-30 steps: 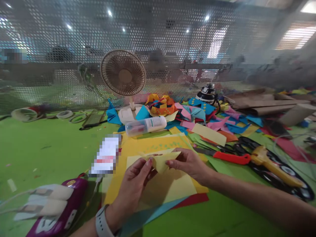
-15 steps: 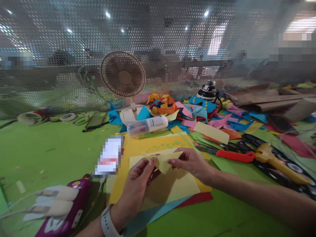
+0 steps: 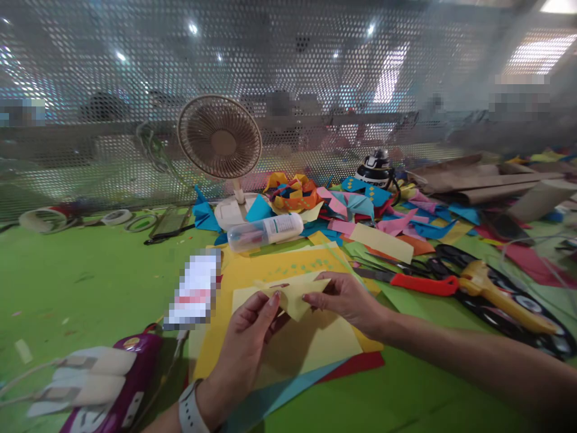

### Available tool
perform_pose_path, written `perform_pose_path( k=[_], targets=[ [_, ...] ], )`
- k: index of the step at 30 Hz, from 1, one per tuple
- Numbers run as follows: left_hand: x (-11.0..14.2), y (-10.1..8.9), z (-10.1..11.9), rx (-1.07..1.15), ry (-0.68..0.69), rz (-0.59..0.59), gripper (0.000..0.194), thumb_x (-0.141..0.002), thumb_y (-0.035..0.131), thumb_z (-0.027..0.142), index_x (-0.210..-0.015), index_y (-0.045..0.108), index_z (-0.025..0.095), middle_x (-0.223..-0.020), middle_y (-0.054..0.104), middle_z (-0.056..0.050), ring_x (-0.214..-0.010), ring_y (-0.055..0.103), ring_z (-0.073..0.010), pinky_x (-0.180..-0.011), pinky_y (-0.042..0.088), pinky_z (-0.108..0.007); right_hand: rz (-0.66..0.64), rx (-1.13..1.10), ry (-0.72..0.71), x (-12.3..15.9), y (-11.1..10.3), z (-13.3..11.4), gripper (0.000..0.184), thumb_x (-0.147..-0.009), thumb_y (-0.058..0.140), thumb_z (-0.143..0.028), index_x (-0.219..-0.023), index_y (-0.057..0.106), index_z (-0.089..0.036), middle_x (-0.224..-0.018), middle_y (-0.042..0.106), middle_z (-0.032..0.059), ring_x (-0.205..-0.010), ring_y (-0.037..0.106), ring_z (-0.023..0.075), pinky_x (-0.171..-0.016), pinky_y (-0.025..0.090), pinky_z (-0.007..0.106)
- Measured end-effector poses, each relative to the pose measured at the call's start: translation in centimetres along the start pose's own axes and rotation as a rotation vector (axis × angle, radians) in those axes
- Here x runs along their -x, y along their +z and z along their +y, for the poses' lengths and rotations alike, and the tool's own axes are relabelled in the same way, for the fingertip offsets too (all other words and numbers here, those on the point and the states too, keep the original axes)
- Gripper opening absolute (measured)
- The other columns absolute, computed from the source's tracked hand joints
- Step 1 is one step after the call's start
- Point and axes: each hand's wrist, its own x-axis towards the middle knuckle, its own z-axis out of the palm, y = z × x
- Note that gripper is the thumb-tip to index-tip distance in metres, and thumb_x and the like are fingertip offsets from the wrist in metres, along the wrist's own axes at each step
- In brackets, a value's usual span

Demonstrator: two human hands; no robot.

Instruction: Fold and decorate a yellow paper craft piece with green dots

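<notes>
Both my hands pinch a small folded piece of pale yellow paper (image 3: 297,299) just above a stack of coloured sheets (image 3: 311,346). My left hand (image 3: 246,343), with a white watch at the wrist, grips its left end with thumb and fingers closed. Closed on its right end is my right hand (image 3: 347,297). The stack has a pale yellow sheet on top, with orange-yellow, blue and red sheets under it, lying on the green table (image 3: 90,282).
A small fan (image 3: 219,141) stands at the back by a perforated screen. A clear bottle (image 3: 265,230) lies before it. Folded coloured papers (image 3: 360,210) pile up behind. Red-handled scissors (image 3: 419,284) and a yellow tool (image 3: 500,297) lie at right, a purple device (image 3: 112,391) at lower left.
Both hands keep hold of the folded yellow paper in about the same place. Only the head view has shifted slightly.
</notes>
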Motion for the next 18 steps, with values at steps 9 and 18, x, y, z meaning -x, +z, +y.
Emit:
perform_pose_path(
  k=[9,18],
  targets=[
    [0.04,0.02,0.0,-0.017,-0.005,-0.021,0.013,-0.073,0.074,0.03,-0.079,0.068,0.02,-0.079,0.07,0.001,-0.071,0.064,-0.0116,-0.072,0.051,-0.023,0.059,-0.005,0.028,-0.02,0.07,-0.05,0.035,-0.064,0.076,-0.046,-0.072,0.064,-0.015,-0.061,0.063,-0.0008,-0.053,0.054,0.0098,-0.048,0.038,0.021],
    [0.18,0.42,-0.2,-0.299,-0.134,-0.078,0.031,-0.062,0.082,0.03,-0.087,0.071,0.015,-0.081,0.072,-0.007,-0.071,0.064,-0.0153,-0.066,0.051,-0.025,0.047,0.001,0.021,0.44,0.81,0.22,0.031,-0.064,0.076,-0.043,-0.068,0.061,-0.016,-0.06,0.065,-0.0009,-0.053,0.056,0.0117,-0.049,0.04,0.023]
  ],
)
